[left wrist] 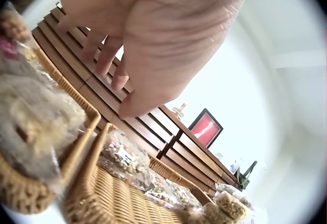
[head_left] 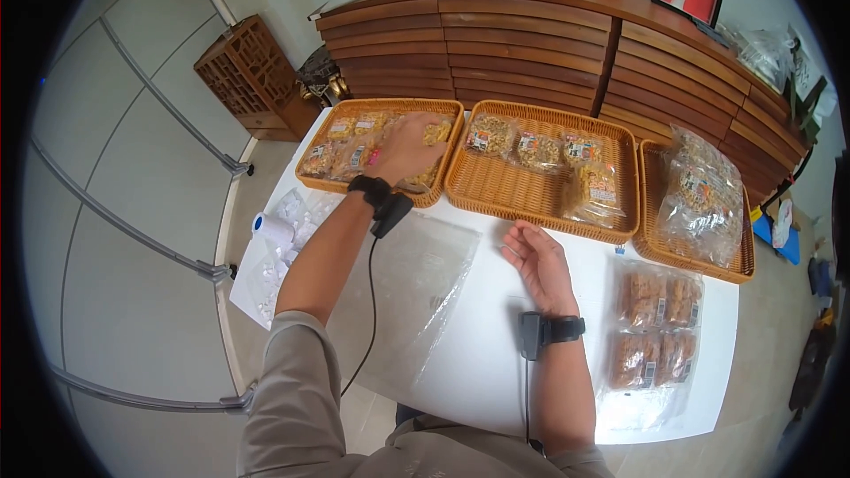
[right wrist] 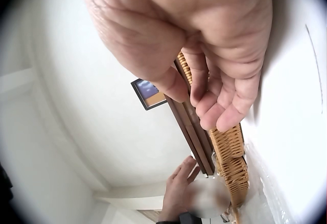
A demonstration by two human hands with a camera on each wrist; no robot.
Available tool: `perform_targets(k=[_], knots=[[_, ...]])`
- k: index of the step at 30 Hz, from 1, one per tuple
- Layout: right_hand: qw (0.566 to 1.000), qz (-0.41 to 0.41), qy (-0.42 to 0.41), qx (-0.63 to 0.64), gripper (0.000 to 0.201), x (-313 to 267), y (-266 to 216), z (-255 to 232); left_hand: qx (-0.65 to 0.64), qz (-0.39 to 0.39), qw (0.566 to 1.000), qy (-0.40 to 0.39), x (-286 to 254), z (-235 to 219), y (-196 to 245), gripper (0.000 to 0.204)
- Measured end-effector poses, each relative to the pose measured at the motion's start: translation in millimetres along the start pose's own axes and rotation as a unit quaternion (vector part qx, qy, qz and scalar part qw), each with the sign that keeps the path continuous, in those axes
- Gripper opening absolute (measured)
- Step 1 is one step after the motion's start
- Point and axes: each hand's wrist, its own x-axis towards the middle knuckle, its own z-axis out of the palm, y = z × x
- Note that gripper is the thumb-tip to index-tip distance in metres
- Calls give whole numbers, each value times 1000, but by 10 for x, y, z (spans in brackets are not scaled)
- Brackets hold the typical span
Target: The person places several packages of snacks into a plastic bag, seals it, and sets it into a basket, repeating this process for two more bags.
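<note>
My left hand [head_left: 412,149] is over the left wicker basket [head_left: 310,184], among clear packets of snacks; its fingertips are partly hidden in the head view. The left wrist view shows that hand [left wrist: 148,40] with loosely bent fingers and nothing between them, above bagged snacks [left wrist: 36,122]. Just in front of the middle basket [head_left: 496,199], my right hand [head_left: 542,270] rests low over the white table, palm turned inward. Its fingers [right wrist: 225,106] hang loosely curled around nothing in the right wrist view. Several packets, one a yellowish pack [head_left: 595,188], lie in the middle basket.
A right basket [head_left: 699,267] holds a large bag of packets [head_left: 704,190]. Reddish-brown packs [head_left: 655,327] lie at the table's right. A flat clear plastic bag [head_left: 407,292] covers the left front; a white roll [head_left: 273,228] and scraps lie beside it. Wooden drawers [head_left: 522,44] stand behind.
</note>
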Motion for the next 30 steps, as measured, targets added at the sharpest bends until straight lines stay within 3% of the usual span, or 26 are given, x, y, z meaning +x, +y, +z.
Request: perform_targets(k=[4,7,16,22,25,30], knots=[[1000,-2,0,4,21,-2,2,1,11,105,994,-29,227,259,140,58],[1000,-2,-1,6,22,-3,0,-1,23,134,989,-65,400,414,229,67],[1000,4,-1,-1,22,-10,-18,7,181,73,959,-206,711,692,525,113],[1000,9,2,-3,22,-14,-26,21,179,6,943,-281,925,760,526,114],[1000,9,3,-3,22,-9,-26,23,232,25,927,-294,940,760,544,108],[1000,9,1,3,22,-2,-13,-2,186,14,931,-314,957,752,499,98]])
